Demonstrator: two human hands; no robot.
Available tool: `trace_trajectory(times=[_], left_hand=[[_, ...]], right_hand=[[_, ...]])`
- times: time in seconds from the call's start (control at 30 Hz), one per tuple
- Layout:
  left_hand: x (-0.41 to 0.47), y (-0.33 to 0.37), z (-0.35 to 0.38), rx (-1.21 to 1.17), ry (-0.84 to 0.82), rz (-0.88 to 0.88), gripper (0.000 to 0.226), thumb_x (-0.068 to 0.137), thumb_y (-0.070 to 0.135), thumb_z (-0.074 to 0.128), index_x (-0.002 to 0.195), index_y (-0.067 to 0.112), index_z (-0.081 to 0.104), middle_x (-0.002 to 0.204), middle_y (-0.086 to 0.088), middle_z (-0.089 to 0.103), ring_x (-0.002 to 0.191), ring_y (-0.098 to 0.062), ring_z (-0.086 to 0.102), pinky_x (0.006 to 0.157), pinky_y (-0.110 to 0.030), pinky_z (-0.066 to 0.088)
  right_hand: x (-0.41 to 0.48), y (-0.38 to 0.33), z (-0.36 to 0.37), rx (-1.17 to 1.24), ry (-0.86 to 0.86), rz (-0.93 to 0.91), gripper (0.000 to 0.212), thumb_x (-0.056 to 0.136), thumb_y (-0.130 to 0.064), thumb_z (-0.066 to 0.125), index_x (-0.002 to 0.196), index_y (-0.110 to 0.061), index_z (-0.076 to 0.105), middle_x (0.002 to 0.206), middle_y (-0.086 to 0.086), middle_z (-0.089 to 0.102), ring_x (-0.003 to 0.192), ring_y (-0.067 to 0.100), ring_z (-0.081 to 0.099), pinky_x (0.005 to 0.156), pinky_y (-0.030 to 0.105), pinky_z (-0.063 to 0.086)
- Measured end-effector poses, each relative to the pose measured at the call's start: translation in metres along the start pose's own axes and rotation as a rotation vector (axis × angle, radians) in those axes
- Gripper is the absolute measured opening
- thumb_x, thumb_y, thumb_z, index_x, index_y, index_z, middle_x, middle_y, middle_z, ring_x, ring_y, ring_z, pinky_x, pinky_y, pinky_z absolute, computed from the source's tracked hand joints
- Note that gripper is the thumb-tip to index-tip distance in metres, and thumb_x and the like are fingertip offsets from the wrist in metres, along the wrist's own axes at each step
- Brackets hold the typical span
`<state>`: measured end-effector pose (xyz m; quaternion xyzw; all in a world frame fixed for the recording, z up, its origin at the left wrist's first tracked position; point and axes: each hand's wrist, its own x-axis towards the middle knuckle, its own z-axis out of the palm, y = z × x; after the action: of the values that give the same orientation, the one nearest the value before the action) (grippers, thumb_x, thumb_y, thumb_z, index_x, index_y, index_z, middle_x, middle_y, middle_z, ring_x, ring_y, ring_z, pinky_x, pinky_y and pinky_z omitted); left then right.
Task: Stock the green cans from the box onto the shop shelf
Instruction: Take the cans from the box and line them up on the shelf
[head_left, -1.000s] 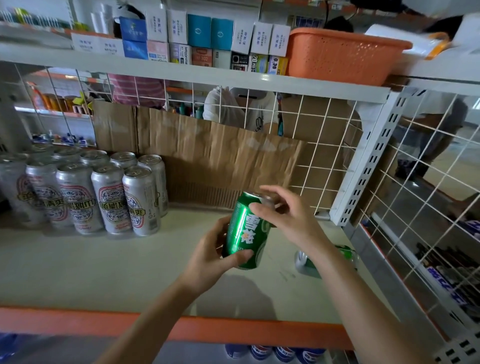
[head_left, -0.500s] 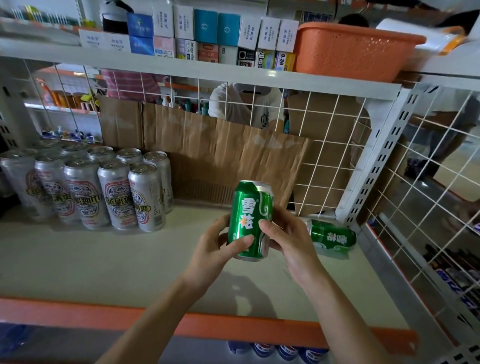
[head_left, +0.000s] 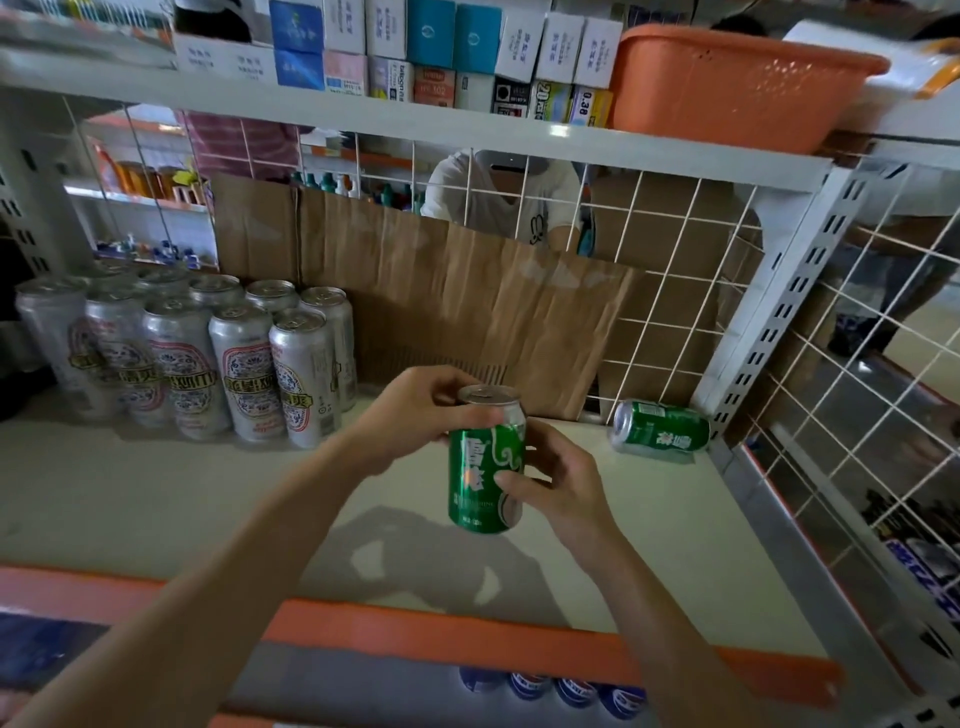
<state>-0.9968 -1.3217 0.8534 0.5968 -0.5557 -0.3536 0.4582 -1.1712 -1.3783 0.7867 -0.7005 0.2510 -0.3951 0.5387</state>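
The left grip (head_left: 415, 410) curls over the top rim of an upright green can (head_left: 483, 467), fingers wrapped around its shoulder. The right grip (head_left: 561, 478) pinches the same can lower down on its right side, thumb across the label. The can is held over the pale shelf (head_left: 156, 499); whether its base touches the board I cannot tell.

Right of the grips and further back, a second green can (head_left: 660, 431) lies on its side near the shelf's rear corner post. Beyond the grips a cardboard sheet (head_left: 441, 312) leans on the wire back. Left of them, well apart, stand tall silver cans (head_left: 234, 364) in rows. Above, an orange basket (head_left: 727, 88) sits beside small boxes (head_left: 415, 47).
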Motion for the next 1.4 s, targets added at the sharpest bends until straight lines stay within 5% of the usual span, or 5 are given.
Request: trace_trajectory(times=[0.37,0.53,0.9,1.17,1.4], left_hand=[[0.034,-0.037,-0.034,0.116,0.135,-0.055,0.035,0.07,0.015,0.078,0.102,0.013,0.063,0.09,0.002,0.064,0.086,-0.013,0.059,0.071,-0.023,0.047],[0.045,-0.053,-0.046,0.152,0.147,-0.073,0.038,0.072,0.011,0.077,0.106,0.012,0.061,0.093,0.001,0.064,0.092,-0.018,0.06,0.071,-0.022,0.046],[0.062,-0.072,-0.046,0.205,0.121,-0.089,0.038,0.074,0.007,0.075,0.109,0.006,0.06,0.103,-0.01,0.063,0.1,-0.027,0.059,0.083,-0.032,0.049],[0.085,-0.045,-0.054,0.75,-0.145,0.015,0.073,0.071,0.023,0.08,0.133,0.017,0.044,0.125,-0.002,0.048,0.114,-0.018,0.049,0.096,-0.033,0.046],[0.093,-0.036,-0.055,0.96,-0.187,0.083,0.048,0.071,0.027,0.079,0.112,0.018,0.056,0.106,0.002,0.044,0.099,-0.016,0.047,0.076,-0.025,0.04]], right_hand=[[-0.004,0.038,-0.001,-0.664,-0.105,0.099,0.08,0.081,-0.063,0.049,0.147,-0.026,0.022,0.151,-0.01,0.028,0.137,0.004,0.026,0.109,0.021,0.022],[-0.013,0.065,0.0,-1.108,-0.171,0.113,0.103,0.063,-0.083,0.001,0.15,-0.027,0.01,0.158,-0.002,0.012,0.146,0.019,0.009,0.117,0.037,0.01],[-0.015,0.08,0.008,-1.256,-0.211,0.205,0.123,0.047,-0.083,-0.026,0.149,-0.028,0.012,0.159,0.002,0.005,0.146,0.024,0.002,0.117,0.043,0.001],[-0.015,0.08,0.009,-1.243,-0.213,0.228,0.132,0.04,-0.084,-0.032,0.149,-0.029,0.017,0.159,0.0,0.005,0.146,0.023,0.002,0.117,0.043,0.0],[-0.015,0.082,0.009,-1.253,-0.216,0.233,0.131,0.041,-0.084,-0.033,0.149,-0.03,0.016,0.159,-0.001,0.004,0.146,0.022,0.002,0.117,0.042,0.0]])
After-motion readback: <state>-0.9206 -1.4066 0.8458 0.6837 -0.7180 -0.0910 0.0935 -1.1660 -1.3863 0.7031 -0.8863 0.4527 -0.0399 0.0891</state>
